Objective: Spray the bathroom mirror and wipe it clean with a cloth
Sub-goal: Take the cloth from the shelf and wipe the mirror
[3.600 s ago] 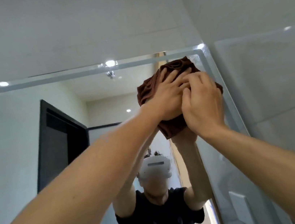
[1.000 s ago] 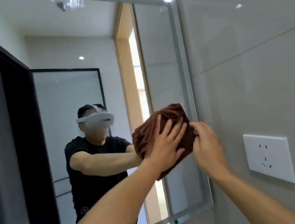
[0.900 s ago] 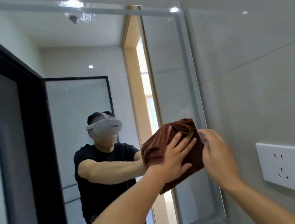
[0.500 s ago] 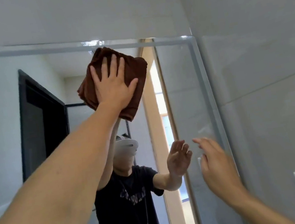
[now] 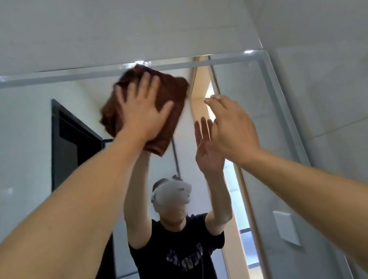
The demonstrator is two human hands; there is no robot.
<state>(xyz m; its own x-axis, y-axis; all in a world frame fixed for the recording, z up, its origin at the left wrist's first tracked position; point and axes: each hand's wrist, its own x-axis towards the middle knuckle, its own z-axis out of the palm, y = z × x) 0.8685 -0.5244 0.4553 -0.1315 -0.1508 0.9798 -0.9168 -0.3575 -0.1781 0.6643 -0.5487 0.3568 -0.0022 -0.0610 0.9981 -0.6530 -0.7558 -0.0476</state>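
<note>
Up high, the left hand (image 5: 144, 114) lay flat with fingers spread, pressing the brown cloth (image 5: 171, 91) against the mirror (image 5: 24, 138) just under its top edge. Just beside it to the right, the right hand (image 5: 233, 130) hovered open and empty, near the glass.

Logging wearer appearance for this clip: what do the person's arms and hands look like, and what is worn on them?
Both forearms are bare: no sleeves, gloves, watch or rings show on the left hand or the right hand. The mirror reflects a black short-sleeved printed T-shirt.
</note>
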